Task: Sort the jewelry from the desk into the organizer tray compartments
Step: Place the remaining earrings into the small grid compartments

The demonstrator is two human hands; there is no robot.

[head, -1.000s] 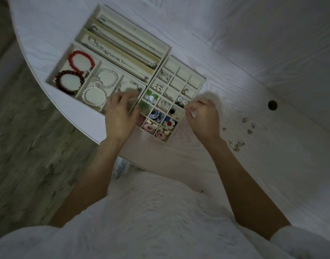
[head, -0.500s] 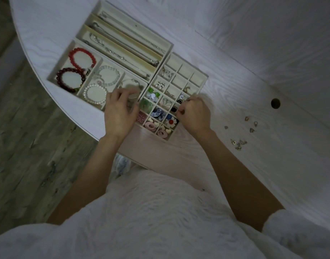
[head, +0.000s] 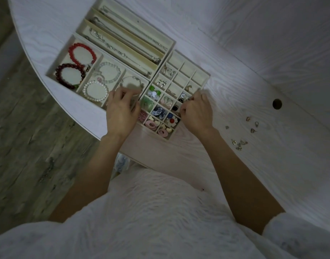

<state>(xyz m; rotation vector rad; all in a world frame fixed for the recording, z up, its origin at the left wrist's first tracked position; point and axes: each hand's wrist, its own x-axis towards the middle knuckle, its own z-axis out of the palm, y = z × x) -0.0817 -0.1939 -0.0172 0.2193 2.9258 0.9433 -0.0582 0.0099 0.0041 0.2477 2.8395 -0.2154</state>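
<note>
Left hand (head: 121, 111) rests loose-gripped on the organizer tray (head: 201, 85) edge; right hand (head: 196, 112) curls at its right rim, grip contents hidden.

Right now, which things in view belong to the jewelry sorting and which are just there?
Part of the job:
- small-grid organizer tray
- bracelet tray
- necklace tray
- loose earrings on the desk, right of the trays
- left hand at the bracelet tray's near edge
- right hand over the small-grid tray

Just there:
- cable hole in the desk
- wood floor
</note>
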